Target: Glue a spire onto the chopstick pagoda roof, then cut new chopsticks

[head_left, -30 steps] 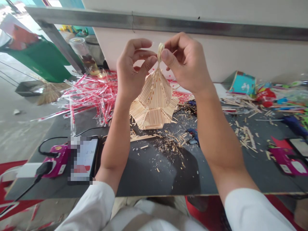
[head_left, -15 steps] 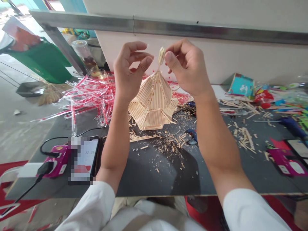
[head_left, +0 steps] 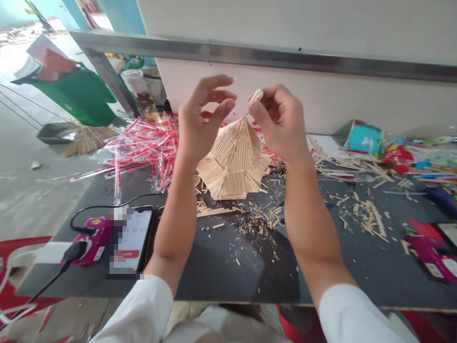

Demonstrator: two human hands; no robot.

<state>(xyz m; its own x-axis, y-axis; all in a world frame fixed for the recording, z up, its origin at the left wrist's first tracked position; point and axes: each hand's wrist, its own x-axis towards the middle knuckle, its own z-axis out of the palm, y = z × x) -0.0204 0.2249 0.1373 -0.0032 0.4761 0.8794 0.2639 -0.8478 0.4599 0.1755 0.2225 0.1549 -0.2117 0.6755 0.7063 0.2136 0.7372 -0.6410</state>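
Note:
A pagoda-shaped model of thin wooden sticks (head_left: 233, 164) stands on the dark tabletop, with a steep roof above a wider lower tier. My right hand (head_left: 278, 126) pinches the bundled stick tip (head_left: 256, 96) of the roof between thumb and fingers. The tip leans to the right, and the whole model tilts with it. My left hand (head_left: 203, 116) is raised just left of the tip, fingers curved apart, holding nothing. It does not appear to touch the model. The far side of the model is hidden.
Wooden stick scraps and shavings litter the dark table (head_left: 221, 271). Red-and-white straws in plastic sleeves (head_left: 143, 147) lie behind. A phone (head_left: 134, 240) and a pink device (head_left: 93, 240) sit at the left, and colourful craft items (head_left: 410, 159) at the right.
The roof tip now leans right with the model tilted. My left hand has moved away from the tip. The whole view has shifted slightly.

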